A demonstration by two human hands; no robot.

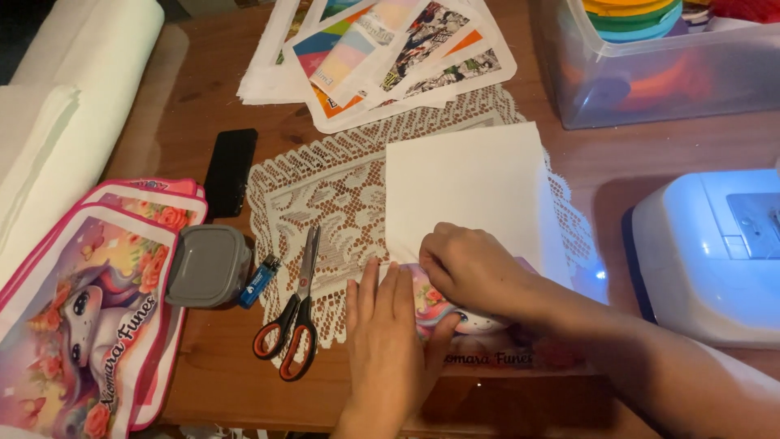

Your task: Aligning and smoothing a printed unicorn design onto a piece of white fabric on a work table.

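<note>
My left hand (pixel 388 333) lies flat, fingers together, on a printed unicorn fabric piece (pixel 431 301) at the table's near edge. My right hand (pixel 470 268) pinches the lower left edge of a white sheet (pixel 467 187) that covers most of that piece. Both rest on a cream lace mat (pixel 325 191). Red-handled scissors (pixel 294 317) lie shut just left of my left hand.
At left sit a grey lidded box (pixel 207 264), a blue lighter (pixel 258 280), a black phone (pixel 230 171) and a stack of printed unicorn pieces (pixel 89 317). Printed sheets (pixel 382 49) lie at the back, with a clear bin (pixel 658 69) and a white sewing machine (pixel 715 252) at right.
</note>
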